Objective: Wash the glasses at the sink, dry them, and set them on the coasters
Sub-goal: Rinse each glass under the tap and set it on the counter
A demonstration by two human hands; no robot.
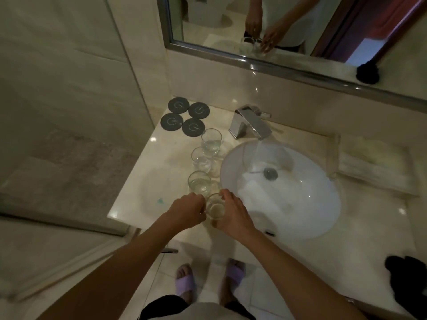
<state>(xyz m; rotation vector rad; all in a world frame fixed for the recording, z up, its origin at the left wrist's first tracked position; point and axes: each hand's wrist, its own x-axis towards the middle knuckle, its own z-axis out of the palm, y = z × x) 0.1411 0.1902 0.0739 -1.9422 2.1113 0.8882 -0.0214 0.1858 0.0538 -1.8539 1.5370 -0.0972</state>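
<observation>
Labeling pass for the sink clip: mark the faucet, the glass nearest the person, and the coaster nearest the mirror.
faucet (250, 122): head view, on the flat chrome spout.
nearest glass (216, 207): head view, inside its open mouth, between both hands.
coaster nearest the mirror (178, 105): head view, centre of the dark disc.

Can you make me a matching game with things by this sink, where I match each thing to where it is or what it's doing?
Things:
1. coasters
2. faucet
3. nearest glass
4. folded towel

Places or states:
A. between the left hand and the right hand
B. on the counter right of the basin
C. four dark rounds in the far left corner, nothing on them
D. running water into the basin

Pairs: 1-C, 2-D, 3-A, 4-B
</observation>
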